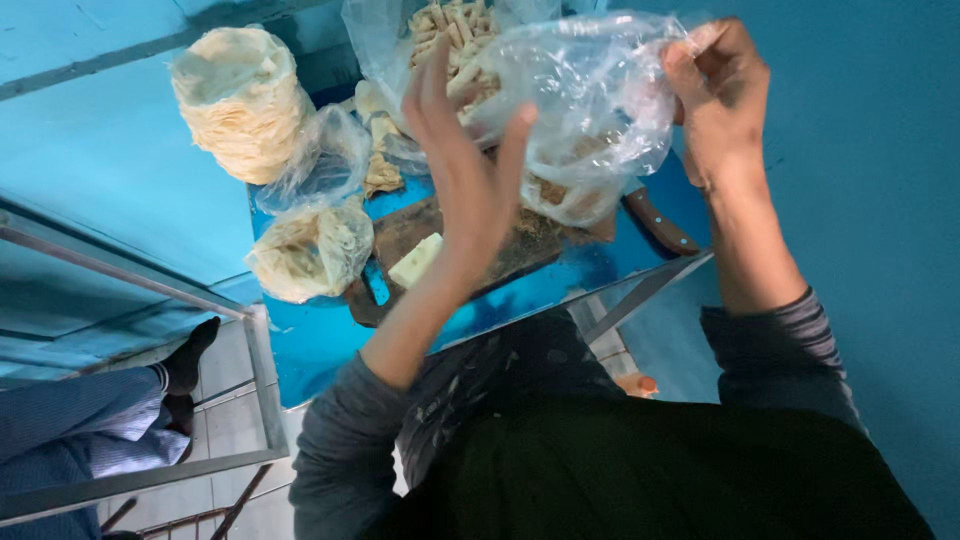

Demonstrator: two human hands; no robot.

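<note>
My right hand (722, 95) pinches the upper edge of a clear plastic bag (600, 100) held up above a small blue table (320, 340). My left hand (468, 160) is raised in front of the bag with fingers spread, its fingertips against the plastic. The bag holds a few pale brown pieces at its bottom. Behind it lies a larger open bag of cut pale strips (450, 35). A dark wooden cutting board (400, 240) lies under the hands with a pale block (415, 262) on it.
A tall stack of thin pale flat rounds (240, 100) stands at the table's left, with a bagged bundle of them (312, 250) in front. A brown knife handle (660, 225) sticks out at the right. Another person's legs (90, 420) and a metal frame (262, 385) are at lower left.
</note>
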